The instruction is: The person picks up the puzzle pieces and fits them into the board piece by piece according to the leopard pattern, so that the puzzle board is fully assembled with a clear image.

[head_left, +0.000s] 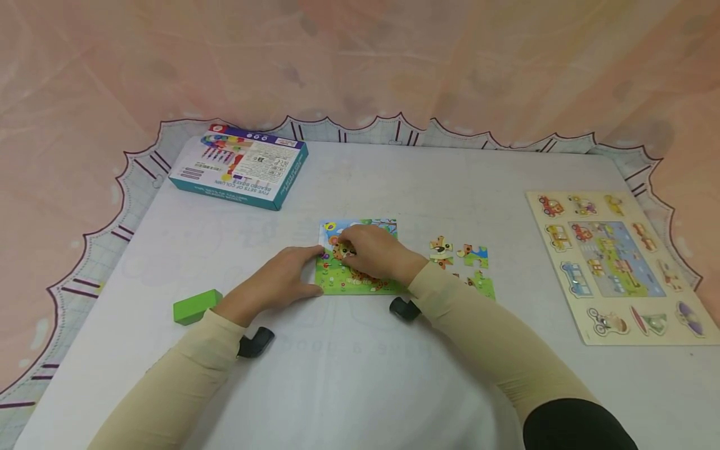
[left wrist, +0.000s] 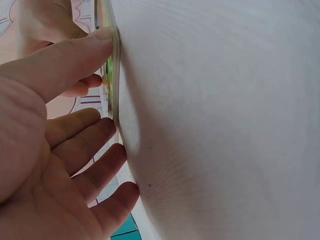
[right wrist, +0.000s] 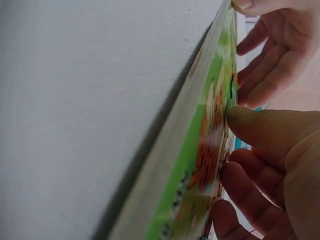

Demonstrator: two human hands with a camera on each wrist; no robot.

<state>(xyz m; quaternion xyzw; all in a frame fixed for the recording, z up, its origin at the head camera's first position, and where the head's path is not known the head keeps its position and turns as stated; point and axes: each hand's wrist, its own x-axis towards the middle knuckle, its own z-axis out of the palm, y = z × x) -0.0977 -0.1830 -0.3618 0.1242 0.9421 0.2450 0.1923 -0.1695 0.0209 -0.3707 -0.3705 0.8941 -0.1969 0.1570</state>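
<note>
Past beige sleeves (head_left: 484, 331), apparently fitting leopard jigsaw (head_left: 349, 284) well inside table's (head_left: 337, 375) far edge.
Bracing with left hand (head_left: 284, 278) spread, empty; working with right hand (head_left: 377, 250) curled, can't tell on what; probably needing pressing flat.

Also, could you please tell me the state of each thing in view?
Animal puzzle, lying flat; whether complete cannot be seen.
Loose pieces, outside the animal puzzle.
Left hand, fingers spread, touching the puzzle's left edge.
Right hand, fingers bent at the puzzle; grip unclear.
Box, apparently closed, lying flat.
Green block, lying down.
Vehicle puzzle, lying flat.
</note>
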